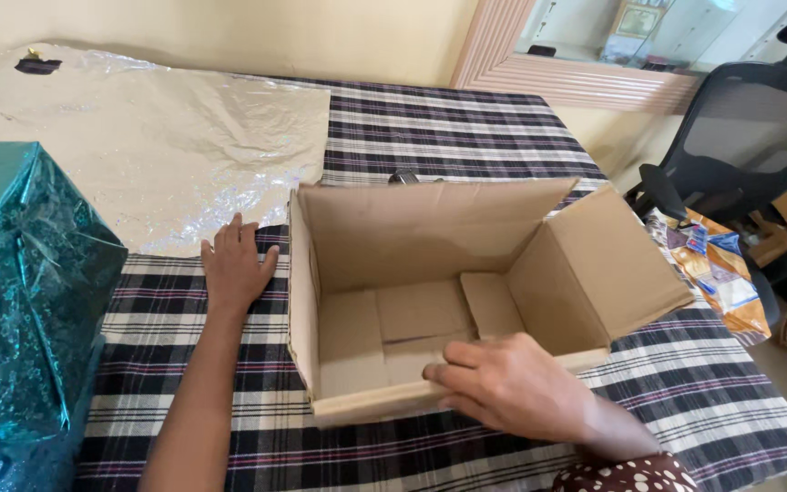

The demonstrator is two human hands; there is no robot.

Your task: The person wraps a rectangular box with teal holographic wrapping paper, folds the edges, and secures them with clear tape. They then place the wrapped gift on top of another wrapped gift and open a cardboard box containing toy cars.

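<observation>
Cardboard filled the middle of my view: an open brown box [430,301] sat on the table, which was covered with a dark checked cloth [466,128], its flaps up and its inner bottom flaps lying flat. My right hand [512,383] rested on the near rim of the box, fingers curled over the edge and the thumb outside, gripping that near wall. My left hand [234,269] lay flat on the cloth just to the left of the box, fingers spread and palm down, holding nothing; its fingertips reached the edge of a large crinkled sheet of silver wrapping foil [166,137] spread over the far left part of the table. The two hands were well apart, with the box's left wall between them.

At my far left stood a bulky thing wrapped in shiny teal paper [20,282], its folds catching the light. The right flap of the box leaned outward toward the table's edge. Beyond that edge I could see a black mesh office chair [740,137] and a heap of colourful packets [717,273] below it. A small dark object [38,65] sat at the far corner of the foil, too small for me to tell what it was.
</observation>
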